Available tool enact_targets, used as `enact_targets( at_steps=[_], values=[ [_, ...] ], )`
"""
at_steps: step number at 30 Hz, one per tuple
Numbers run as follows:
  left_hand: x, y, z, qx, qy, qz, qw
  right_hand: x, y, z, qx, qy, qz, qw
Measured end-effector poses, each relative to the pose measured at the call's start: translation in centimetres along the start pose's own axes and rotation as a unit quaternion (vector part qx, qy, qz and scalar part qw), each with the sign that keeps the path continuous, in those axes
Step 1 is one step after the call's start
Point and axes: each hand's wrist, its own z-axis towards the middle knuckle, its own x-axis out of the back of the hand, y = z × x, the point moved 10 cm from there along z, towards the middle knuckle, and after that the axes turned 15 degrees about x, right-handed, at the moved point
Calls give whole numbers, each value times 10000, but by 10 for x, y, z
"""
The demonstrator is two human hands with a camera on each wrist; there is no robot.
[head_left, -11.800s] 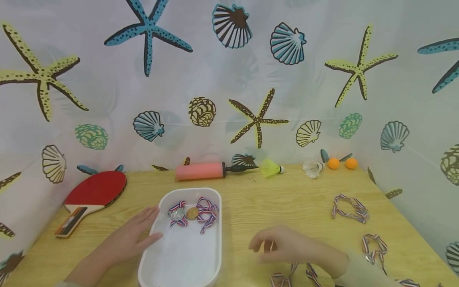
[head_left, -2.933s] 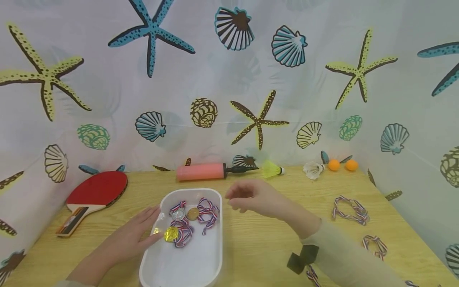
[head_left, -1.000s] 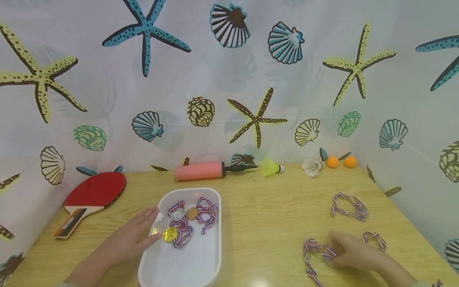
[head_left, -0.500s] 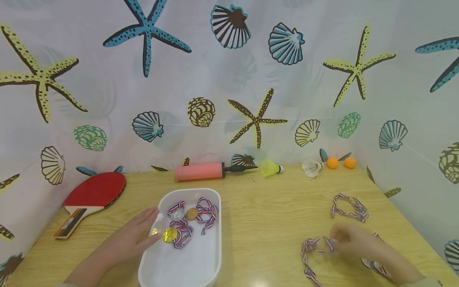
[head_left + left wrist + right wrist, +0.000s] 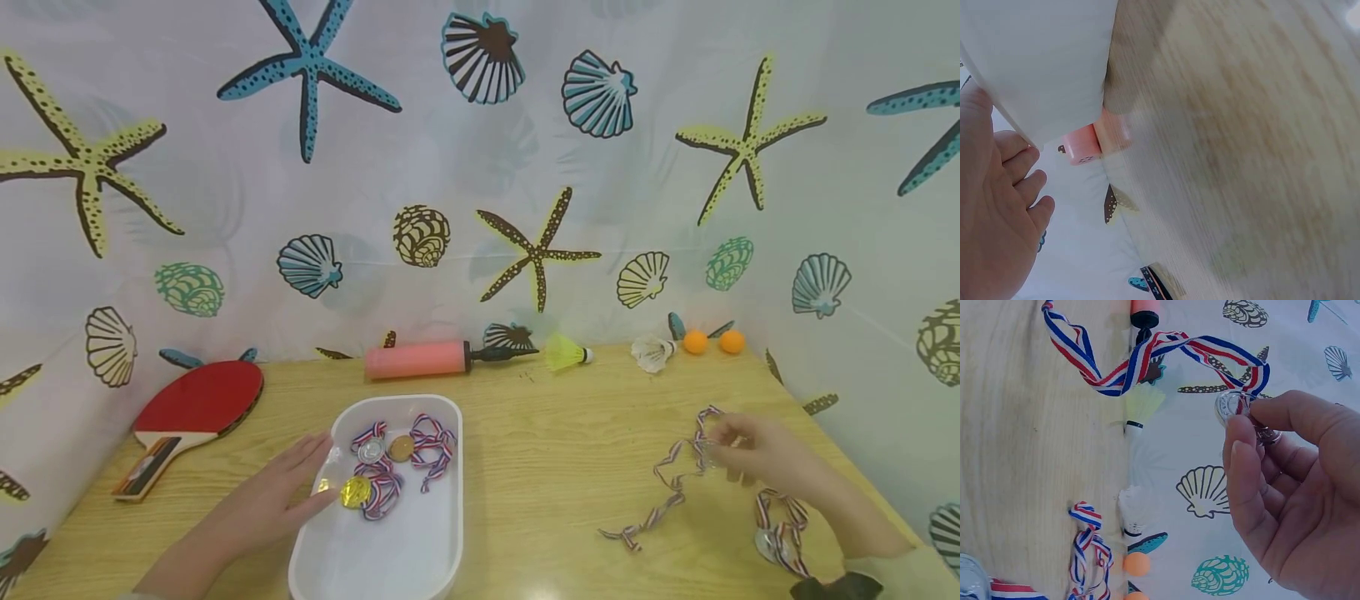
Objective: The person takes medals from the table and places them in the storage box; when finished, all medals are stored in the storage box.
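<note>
Right hand (image 5: 757, 457): lifted above the wooden table (image 5: 555, 467) near its right edge; thumb and fingers (image 5: 1241, 456) pinched together on a silver medal (image 5: 1233, 405).
Silver medal: clamped at the fingertips, held off the table; shiny disc seen edge-on from the wrist view.
Ribbon (image 5: 660, 492): red, white and blue; hanging from the pinched medal, trailing down and to the left of the grip, loose end lying on the table.
Left hand (image 5: 277, 496): far to the left of the grip; fingers straight and relaxed, resting flat against the left rim of a white tray (image 5: 450, 500); holding nothing.
White tray: well apart from the grip, to its left; holding a gold medal (image 5: 357, 490), a silver one (image 5: 371, 450) and a bronze one (image 5: 401, 447), ribbons tangled around them.
Just below the grip: another ribboned medal (image 5: 776, 533) lying on the table by the right wrist.
Beyond the grip, along the back edge: two orange balls (image 5: 712, 342), a white shuttlecock (image 5: 651, 353), a yellow shuttlecock (image 5: 566, 353), a pink pump (image 5: 420, 359).
Far left of the grip: red paddle (image 5: 195, 400) flat on the table.
</note>
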Motion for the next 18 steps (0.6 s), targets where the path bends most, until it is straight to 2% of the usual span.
enact_targets(
  at_steps=[8, 13, 18],
  values=[
    [1, 0, -1, -36, 30, 2, 10000, 22, -26, 15, 354, 505, -201, 9979],
    [0, 0, -1, -23, 11, 26, 10000, 31, -42, 27, 621, 605, -451, 9952],
    [0, -1, -1, -9, -36, 6, 10000, 38, -58, 38, 614, 721, -551, 9940]
  ],
)
